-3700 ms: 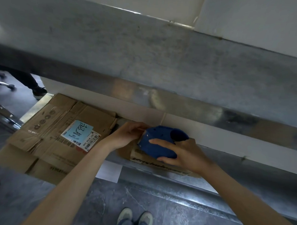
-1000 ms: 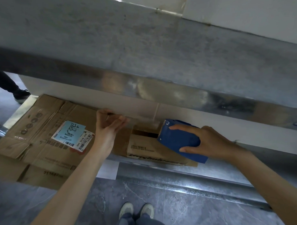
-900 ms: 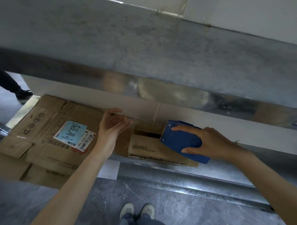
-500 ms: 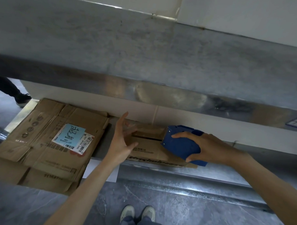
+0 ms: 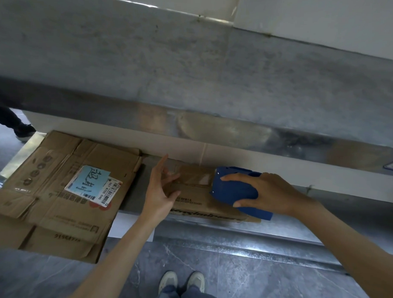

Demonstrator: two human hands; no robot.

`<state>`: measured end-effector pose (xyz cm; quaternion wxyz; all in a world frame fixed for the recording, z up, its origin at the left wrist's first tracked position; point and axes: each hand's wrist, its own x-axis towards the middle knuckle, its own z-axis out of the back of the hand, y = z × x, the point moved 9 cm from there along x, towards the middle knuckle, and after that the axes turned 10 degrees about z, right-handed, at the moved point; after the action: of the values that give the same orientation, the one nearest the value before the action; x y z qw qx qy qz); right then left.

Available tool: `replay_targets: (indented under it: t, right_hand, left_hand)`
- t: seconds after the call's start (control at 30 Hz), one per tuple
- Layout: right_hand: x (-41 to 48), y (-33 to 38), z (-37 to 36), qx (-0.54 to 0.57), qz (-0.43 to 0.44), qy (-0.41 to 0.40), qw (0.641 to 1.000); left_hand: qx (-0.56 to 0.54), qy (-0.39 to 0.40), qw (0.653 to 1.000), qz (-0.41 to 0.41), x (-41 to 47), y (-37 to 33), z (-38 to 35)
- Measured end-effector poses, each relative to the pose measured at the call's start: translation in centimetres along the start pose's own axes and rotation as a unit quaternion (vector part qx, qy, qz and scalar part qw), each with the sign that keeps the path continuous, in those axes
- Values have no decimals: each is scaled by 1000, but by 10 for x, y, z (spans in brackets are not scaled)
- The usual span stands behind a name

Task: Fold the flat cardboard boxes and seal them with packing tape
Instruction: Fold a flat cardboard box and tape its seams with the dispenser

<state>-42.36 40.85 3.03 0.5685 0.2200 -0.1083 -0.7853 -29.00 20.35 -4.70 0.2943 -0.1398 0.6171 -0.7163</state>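
Observation:
A small brown cardboard box (image 5: 196,196) lies on a low metal ledge (image 5: 322,211) at the foot of the wall. A strip of clear tape shines on its top. My right hand (image 5: 269,191) grips a blue tape dispenser (image 5: 232,190) that rests on the box's right end. My left hand (image 5: 160,190) rests against the box's left end, fingers straight and spread, thumb on the front face. A large flattened cardboard box (image 5: 56,193) with a blue-and-white label lies to the left, hanging over the ledge.
A grey wall band and a shiny metal strip (image 5: 214,129) run above the ledge. Dark stone floor (image 5: 253,273) lies below, with my two shoes (image 5: 182,282) on it. Another person's dark shoe (image 5: 24,129) stands at the far left.
My left hand has moved right, from the large flat cardboard to the small box's left end. The dispenser in my right hand has stayed on the box's right end.

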Motion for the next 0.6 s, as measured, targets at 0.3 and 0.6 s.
replay_targets:
  t: [0.3, 0.6]
  right_hand:
    - [16, 10, 3, 82, 8, 5, 997]
    - [27, 4, -2, 87, 5, 5, 996]
  left_hand:
    - [-26, -4, 1000, -10, 3, 3, 4]
    - [-162, -23, 985, 54, -7, 8, 12]
